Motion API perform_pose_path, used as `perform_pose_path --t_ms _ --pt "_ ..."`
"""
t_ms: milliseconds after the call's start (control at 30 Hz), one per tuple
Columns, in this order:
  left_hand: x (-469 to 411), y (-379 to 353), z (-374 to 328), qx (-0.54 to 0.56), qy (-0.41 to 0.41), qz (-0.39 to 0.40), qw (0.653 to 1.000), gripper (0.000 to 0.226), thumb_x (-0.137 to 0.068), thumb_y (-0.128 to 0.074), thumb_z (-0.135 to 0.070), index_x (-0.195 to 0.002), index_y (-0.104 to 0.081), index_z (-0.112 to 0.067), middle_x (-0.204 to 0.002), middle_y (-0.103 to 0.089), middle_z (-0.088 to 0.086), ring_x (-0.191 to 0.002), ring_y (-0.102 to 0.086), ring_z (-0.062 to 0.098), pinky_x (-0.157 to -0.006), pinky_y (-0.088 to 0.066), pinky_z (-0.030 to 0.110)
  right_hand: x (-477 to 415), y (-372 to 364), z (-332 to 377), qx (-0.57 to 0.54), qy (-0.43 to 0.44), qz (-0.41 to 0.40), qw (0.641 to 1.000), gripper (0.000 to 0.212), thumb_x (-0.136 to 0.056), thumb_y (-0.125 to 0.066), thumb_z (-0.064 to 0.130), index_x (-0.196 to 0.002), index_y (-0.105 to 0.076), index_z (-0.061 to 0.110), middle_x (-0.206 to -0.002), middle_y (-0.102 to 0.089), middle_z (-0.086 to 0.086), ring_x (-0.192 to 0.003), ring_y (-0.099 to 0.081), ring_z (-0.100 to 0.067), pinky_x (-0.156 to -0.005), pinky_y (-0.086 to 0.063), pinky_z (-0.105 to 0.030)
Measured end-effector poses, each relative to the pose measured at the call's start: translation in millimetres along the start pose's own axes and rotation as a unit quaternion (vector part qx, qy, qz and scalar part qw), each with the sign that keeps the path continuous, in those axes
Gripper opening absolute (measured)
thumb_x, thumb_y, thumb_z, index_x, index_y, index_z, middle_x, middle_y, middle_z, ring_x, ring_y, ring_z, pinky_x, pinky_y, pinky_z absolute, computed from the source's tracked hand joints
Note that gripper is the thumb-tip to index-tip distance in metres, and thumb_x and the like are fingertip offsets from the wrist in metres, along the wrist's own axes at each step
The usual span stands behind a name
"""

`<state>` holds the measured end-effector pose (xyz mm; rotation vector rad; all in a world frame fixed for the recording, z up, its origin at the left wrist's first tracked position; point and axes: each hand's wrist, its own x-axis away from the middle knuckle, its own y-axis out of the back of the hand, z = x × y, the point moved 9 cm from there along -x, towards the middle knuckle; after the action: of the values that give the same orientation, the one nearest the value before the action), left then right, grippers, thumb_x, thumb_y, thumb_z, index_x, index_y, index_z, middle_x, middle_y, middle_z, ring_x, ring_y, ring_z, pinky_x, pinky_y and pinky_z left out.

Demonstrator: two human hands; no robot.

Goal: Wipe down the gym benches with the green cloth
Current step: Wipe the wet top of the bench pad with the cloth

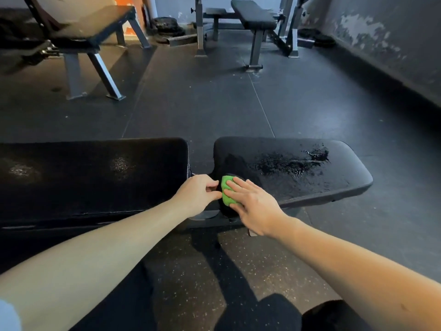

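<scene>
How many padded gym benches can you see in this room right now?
3. One black two-pad bench nearest the camera; one grey-legged flat bench at far left; one black-topped bench at far centre. More may hide behind the dark equipment at the left edge.

One head cam, wide-angle. Sits above the near bench (334, 185), close on its near side, facing forward and down across it. Left far bench (95, 27) and right far bench (253, 13) well beyond it.
</scene>
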<state>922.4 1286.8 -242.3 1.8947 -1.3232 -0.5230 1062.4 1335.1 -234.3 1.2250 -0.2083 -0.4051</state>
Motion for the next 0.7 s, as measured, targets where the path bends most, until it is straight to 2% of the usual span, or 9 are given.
perform_pose_path --t_ms 100,233,367,500,600,700 --pt "-4.6 0.9 3.9 -0.009 -0.006 -0.003 1.0 0.041 -0.089 -0.074 -0.041 -0.125 -0.069 -0.023 -0.102 -0.066 -0.013 -0.093 -0.062 0.008 -0.088 -0.054 0.035 -41.4 3.7 -12.9 0.006 -0.038 0.005 0.999 0.049 -0.107 -0.045 0.023 -0.156 -0.04 0.021 -0.167 -0.026 0.006 -0.157 -0.01 -0.012 -0.128 -0.007 -0.038" --pt "-6.4 0.1 8.5 0.002 0.0 0.002 1.0 0.045 -0.085 -0.076 -0.044 -0.126 -0.067 -0.028 -0.105 -0.067 -0.014 -0.096 -0.064 0.009 -0.089 -0.056 0.039 -75.9 6.0 -19.8 0.038 -0.087 0.008 0.995 0.05 -0.108 -0.04 0.023 -0.158 -0.036 0.018 -0.169 -0.02 0.0 -0.158 -0.005 -0.017 -0.128 -0.005 -0.038" --pt "-3.9 -1.1 7.6 -0.008 -0.024 0.0 1.0 0.045 -0.086 -0.076 -0.045 -0.127 -0.065 -0.029 -0.105 -0.063 -0.013 -0.096 -0.061 0.011 -0.086 -0.054 0.037 -22.2 4.3 2.4 -0.011 -0.055 -0.042 0.998 0.046 -0.103 -0.054 0.017 -0.149 -0.051 0.013 -0.162 -0.037 -0.003 -0.156 -0.019 -0.02 -0.128 -0.013 -0.038" --pt "-2.6 0.0 6.8 -0.002 -0.037 -0.023 0.999 0.049 -0.087 -0.074 -0.046 -0.131 -0.064 -0.029 -0.101 -0.06 -0.015 -0.094 -0.057 0.008 -0.081 -0.049 0.032 21.6 -3.1 11.7 -0.004 -0.033 -0.018 0.999 0.051 -0.101 -0.058 0.017 -0.151 -0.048 0.016 -0.162 -0.033 0.003 -0.155 -0.017 -0.015 -0.128 -0.011 -0.036" --pt "-2.4 1.6 5.8 -0.002 -0.036 -0.026 0.999 0.049 -0.087 -0.074 -0.046 -0.132 -0.063 -0.029 -0.101 -0.06 -0.015 -0.095 -0.057 0.008 -0.082 -0.05 0.033 -7.6 3.8 -5.1 0.002 -0.073 -0.017 0.997 0.047 -0.103 -0.055 0.019 -0.15 -0.05 0.018 -0.162 -0.035 0.003 -0.155 -0.019 -0.014 -0.129 -0.011 -0.039" --pt "-2.6 1.4 5.9 -0.005 -0.035 -0.024 0.999 0.048 -0.088 -0.073 -0.046 -0.132 -0.064 -0.029 -0.102 -0.06 -0.015 -0.095 -0.058 0.009 -0.082 -0.051 0.034 -57.4 14.4 -28.6 0.019 -0.149 -0.032 0.988 0.042 -0.106 -0.047 0.021 -0.148 -0.052 0.016 -0.163 -0.036 -0.002 -0.155 -0.019 -0.02 -0.126 -0.012 -0.039"
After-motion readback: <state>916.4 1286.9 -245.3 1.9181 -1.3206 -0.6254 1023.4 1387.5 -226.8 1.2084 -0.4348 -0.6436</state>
